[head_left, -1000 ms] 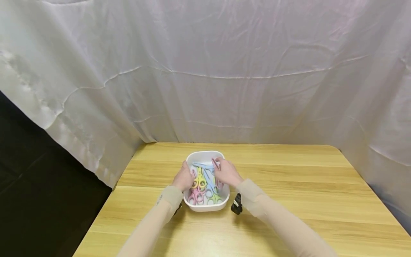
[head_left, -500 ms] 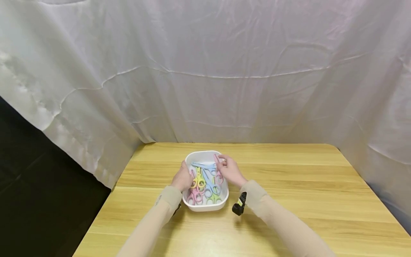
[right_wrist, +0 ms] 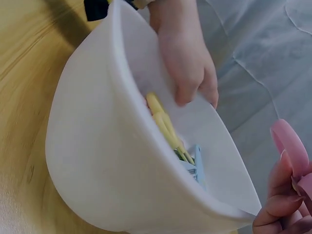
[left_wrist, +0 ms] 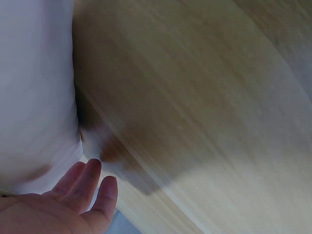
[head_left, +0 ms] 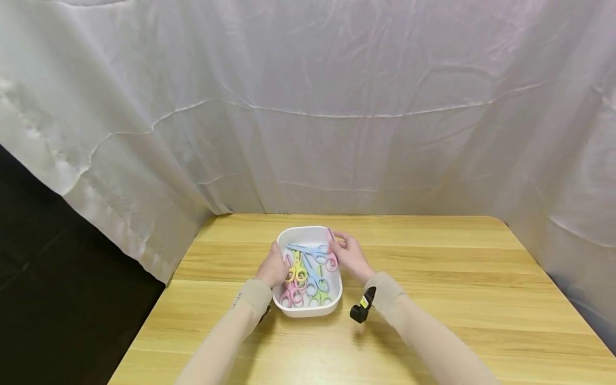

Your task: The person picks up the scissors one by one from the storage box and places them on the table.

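A white plastic bin stands on the table with several children's scissors inside. My left hand grips its left wall, thumb inside and fingers along the outside. Over the right rim, my right hand pinches pink scissors, tips pointing up and away; a pink loop shows large in the right wrist view. Lying in the bin are yellow scissors, blue scissors, a second blue pair across the back, green scissors and more pink scissors at the front left.
The bin stands on a light wooden table. A pale grey curtain hangs behind it and along both sides, with black cloth at the left. A black wrist camera hangs under the right sleeve.
My right hand has lifted the pink scissors and moved right, from inside the bin to its right rim. My left hand stays on the left wall.
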